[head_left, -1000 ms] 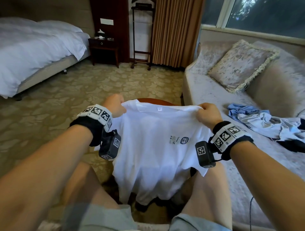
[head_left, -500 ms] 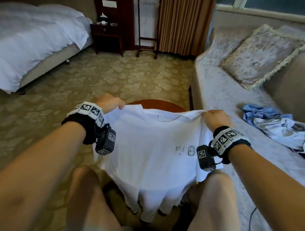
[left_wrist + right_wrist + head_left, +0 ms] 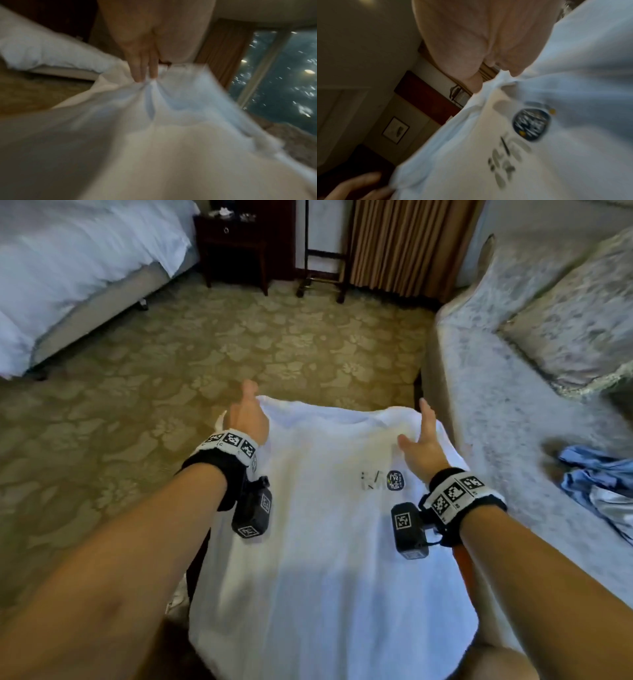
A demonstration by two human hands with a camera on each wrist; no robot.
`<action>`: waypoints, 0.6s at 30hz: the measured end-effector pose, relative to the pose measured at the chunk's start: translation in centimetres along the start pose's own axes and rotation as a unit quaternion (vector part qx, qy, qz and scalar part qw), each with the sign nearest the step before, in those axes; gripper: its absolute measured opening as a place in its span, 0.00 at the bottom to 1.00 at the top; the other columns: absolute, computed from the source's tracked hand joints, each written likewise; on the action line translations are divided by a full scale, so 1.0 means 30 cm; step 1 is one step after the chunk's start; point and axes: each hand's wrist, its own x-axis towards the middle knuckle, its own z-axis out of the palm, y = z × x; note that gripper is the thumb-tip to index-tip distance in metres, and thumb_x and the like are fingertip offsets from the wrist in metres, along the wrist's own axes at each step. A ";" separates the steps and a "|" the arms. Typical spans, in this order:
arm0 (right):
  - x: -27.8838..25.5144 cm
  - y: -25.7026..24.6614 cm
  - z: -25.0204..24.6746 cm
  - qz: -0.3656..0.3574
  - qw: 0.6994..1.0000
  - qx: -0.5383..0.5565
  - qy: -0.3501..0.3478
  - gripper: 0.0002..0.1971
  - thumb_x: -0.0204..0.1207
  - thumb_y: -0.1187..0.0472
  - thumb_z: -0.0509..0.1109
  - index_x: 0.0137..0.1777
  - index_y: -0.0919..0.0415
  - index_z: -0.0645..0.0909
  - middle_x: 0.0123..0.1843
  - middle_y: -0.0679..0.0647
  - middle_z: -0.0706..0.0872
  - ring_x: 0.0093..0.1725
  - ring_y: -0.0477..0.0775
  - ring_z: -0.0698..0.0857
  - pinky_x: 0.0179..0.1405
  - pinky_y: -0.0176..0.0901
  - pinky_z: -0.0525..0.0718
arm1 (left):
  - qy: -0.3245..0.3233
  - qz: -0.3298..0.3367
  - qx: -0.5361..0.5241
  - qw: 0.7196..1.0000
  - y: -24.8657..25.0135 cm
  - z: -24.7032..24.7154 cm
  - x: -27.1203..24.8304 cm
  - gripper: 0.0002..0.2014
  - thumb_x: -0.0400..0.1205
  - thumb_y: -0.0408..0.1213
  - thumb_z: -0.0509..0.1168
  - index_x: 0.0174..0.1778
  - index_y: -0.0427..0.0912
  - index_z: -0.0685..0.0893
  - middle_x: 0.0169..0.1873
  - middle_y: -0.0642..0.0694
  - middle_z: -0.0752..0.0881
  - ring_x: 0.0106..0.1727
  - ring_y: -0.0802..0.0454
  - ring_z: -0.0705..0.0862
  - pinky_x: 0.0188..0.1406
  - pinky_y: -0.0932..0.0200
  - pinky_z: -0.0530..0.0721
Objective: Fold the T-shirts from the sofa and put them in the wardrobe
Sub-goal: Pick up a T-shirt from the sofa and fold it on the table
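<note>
"White T-shirt (image 3: 329, 542) first: where is it?"

"Spread print-up over the person's lap, far edge hanging off the knees toward the carpet (image 3: 171, 364). Whatever is under it is hidden. The left hand (image 3: 248, 419) pinches the far left corner with its fingertips (image 3: 145, 73); the left wrist view shows cloth gathered to a peak there. The right hand (image 3: 423, 446) is at the far right corner with fingers stretched out. The right wrist view shows fabric bunched at them, but too blurred to say whether it is nipped or only pressed."

"How will it handle?"

"Light, limp, and likely to crease wherever it is pulled. I'd take it at the shoulder seams or the hem corners, both hands level, so it hangs flat."

"What can't you make out?"

"The near hem runs off the bottom edge. The logo (image 3: 395, 480) is legible only as a dark badge beside grey marks. More clothes (image 3: 596, 474) lie on the sofa (image 3: 496, 419) seat, cut off at the right. No wardrobe shows."
</note>
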 end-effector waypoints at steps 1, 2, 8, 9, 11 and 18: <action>0.014 0.015 0.032 -0.015 0.999 0.010 -0.039 0.38 0.83 0.65 0.63 0.87 0.47 0.46 0.87 0.54 0.53 0.85 0.56 0.57 0.80 0.57 0.64 | -0.039 0.010 -0.053 0.998 0.003 0.036 0.015 0.26 0.87 0.31 0.53 0.81 0.48 0.56 0.75 0.31 0.70 0.70 0.32 0.75 0.66 0.41 0.75; 0.019 0.033 0.057 -0.018 0.998 0.000 -0.068 0.40 0.83 0.66 0.64 0.87 0.46 0.43 0.88 0.52 0.45 0.87 0.55 0.48 0.83 0.58 0.58 | -0.076 0.019 -0.063 0.995 0.001 0.076 0.018 0.30 0.87 0.34 0.53 0.84 0.50 0.49 0.82 0.36 0.57 0.79 0.35 0.66 0.74 0.38 0.68; -0.083 0.193 0.156 0.004 0.971 -0.182 -0.157 0.33 0.87 0.53 0.59 0.87 0.49 0.47 0.88 0.51 0.40 0.86 0.55 0.37 0.84 0.57 0.45 | -0.174 0.053 0.171 0.968 -0.043 0.302 -0.185 0.35 0.83 0.63 0.46 0.85 0.57 0.46 0.85 0.48 0.37 0.84 0.43 0.34 0.78 0.27 0.41; -0.114 0.213 0.167 0.002 0.960 -0.223 -0.169 0.34 0.86 0.49 0.58 0.87 0.46 0.46 0.88 0.50 0.39 0.86 0.55 0.36 0.84 0.60 0.43 | -0.178 0.047 0.181 0.966 -0.055 0.327 -0.230 0.35 0.83 0.65 0.45 0.85 0.61 0.44 0.85 0.48 0.36 0.84 0.40 0.34 0.77 0.25 0.40; -0.177 0.243 0.182 0.017 0.934 -0.302 -0.190 0.35 0.84 0.39 0.55 0.86 0.38 0.42 0.87 0.48 0.34 0.85 0.57 0.32 0.81 0.67 0.37 | -0.215 0.020 0.192 0.957 -0.071 0.353 -0.299 0.35 0.82 0.69 0.46 0.82 0.67 0.38 0.83 0.48 0.30 0.82 0.36 0.30 0.74 0.21 0.38; -0.301 0.301 0.165 0.083 0.881 -0.394 -0.247 0.45 0.69 0.18 0.47 0.79 0.27 0.27 0.81 0.44 0.18 0.81 0.59 0.21 0.74 0.79 0.28 | -0.255 -0.024 0.208 0.944 -0.239 0.312 -0.387 0.52 0.67 0.83 0.41 0.80 0.62 0.27 0.80 0.50 0.23 0.81 0.41 0.24 0.71 0.19 0.33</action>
